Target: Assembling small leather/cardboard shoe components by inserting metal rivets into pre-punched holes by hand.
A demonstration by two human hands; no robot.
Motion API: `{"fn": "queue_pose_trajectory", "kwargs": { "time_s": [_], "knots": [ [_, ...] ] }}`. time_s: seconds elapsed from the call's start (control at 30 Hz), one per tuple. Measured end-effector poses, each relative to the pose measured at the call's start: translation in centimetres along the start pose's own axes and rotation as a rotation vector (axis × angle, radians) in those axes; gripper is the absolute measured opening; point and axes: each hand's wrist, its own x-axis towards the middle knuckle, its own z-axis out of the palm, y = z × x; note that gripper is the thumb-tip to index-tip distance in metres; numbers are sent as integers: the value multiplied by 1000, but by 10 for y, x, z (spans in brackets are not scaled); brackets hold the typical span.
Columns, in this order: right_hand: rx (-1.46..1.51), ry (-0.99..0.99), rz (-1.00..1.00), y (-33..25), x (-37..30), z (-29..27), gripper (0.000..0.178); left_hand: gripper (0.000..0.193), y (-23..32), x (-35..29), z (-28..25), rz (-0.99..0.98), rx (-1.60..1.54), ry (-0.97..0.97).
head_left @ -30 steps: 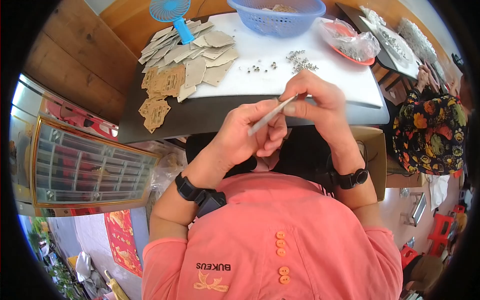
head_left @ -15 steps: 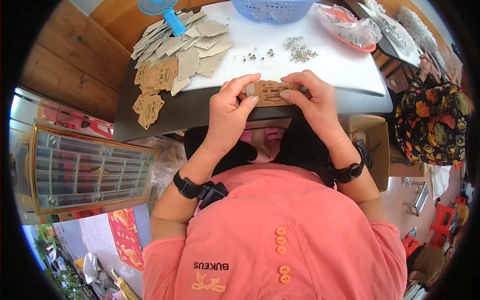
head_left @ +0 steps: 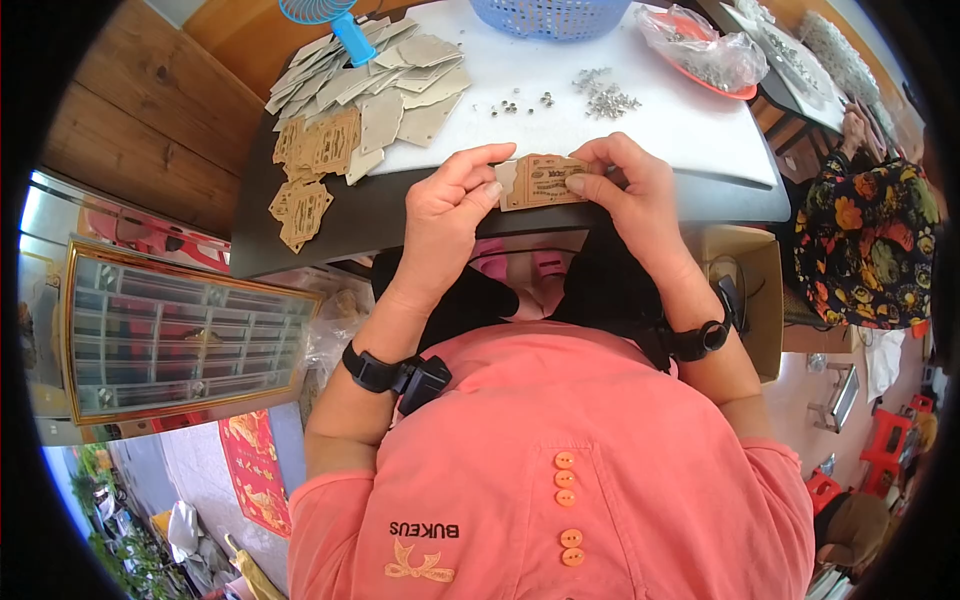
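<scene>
Above the table's near edge I hold a brown printed card (head_left: 541,178), with a pale grey card (head_left: 508,187) showing past its left end. My right hand (head_left: 630,188) pinches the brown card's right end, thumb on top and fingers behind. At the left end, my left hand (head_left: 448,205) has its thumb at the grey card's edge. Its index finger sticks out above, and the fingers behind are partly hidden. To the left lie several brown printed cards (head_left: 300,208), next to a heaped pile of grey cards (head_left: 425,90).
Small metal fasteners (head_left: 607,98) lie loose on the white sheet (head_left: 680,130). Behind stand a blue basket (head_left: 550,18), a blue fan (head_left: 345,35) and a red tray (head_left: 725,85) with a plastic bag. A cardboard box (head_left: 760,300) and a person in a flowered top (head_left: 865,240) are at right.
The left thumb has drawn back leftward to the grey card's edge. More of the grey card shows at the left end. The right hand keeps its pinch.
</scene>
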Motion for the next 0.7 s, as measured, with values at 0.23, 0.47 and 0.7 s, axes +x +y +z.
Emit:
{"fn": "queue_pose_trajectory", "kwargs": {
  "time_s": [0.23,0.47,0.7],
  "knots": [
    [63,-15,49,-3,0,-1,13,38,2,-2,2,-17,-85,-5],
    [430,72,177,-5,1,-5,9,35,14,-5,12,-72,-138,-52],
    [495,66,184,-6,0,-6,10,36,19,-6,13,-206,-271,-43]
  ]
}}
